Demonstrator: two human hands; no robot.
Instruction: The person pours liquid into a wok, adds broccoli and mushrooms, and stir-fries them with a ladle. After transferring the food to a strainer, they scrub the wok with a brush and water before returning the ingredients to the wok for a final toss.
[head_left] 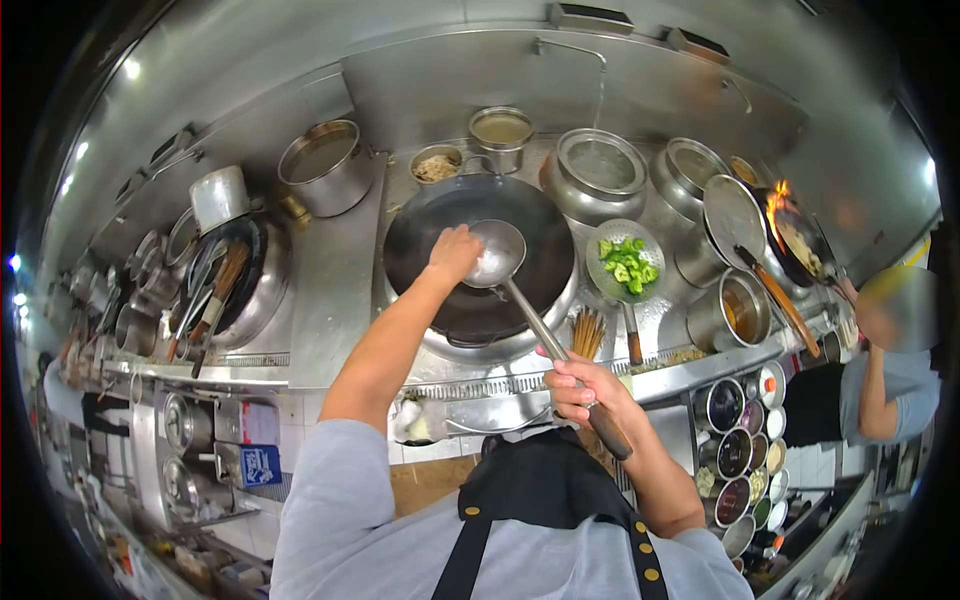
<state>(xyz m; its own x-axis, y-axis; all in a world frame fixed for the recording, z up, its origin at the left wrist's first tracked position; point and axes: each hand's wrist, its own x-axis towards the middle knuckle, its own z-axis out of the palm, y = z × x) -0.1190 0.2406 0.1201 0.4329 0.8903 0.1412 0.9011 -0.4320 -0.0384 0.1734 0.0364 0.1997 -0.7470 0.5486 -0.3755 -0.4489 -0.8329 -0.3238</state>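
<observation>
A large metal ladle (500,250) is held over the dark wok (420,220), its bowl facing up. My right hand (582,388) is wrapped round the ladle's long handle near its brown end. At the left rim of the bowl, my left hand (456,252) has its fingers bunched together; whatever they pinch is hidden. The wok sits on the burner and shows a dark, bare inside where I can see it. Right of the wok, a perforated strainer (605,285) holds chopped green peppers (628,265).
A bamboo brush (587,335) stands by the wok's front right. Behind are a water-filled pot (602,162), a running tap (600,60) and a bowl of pale pieces (437,165). Far right, a co-worker's hand is near a flaming wok (795,240). Seasoning tubs (735,450) stand below right.
</observation>
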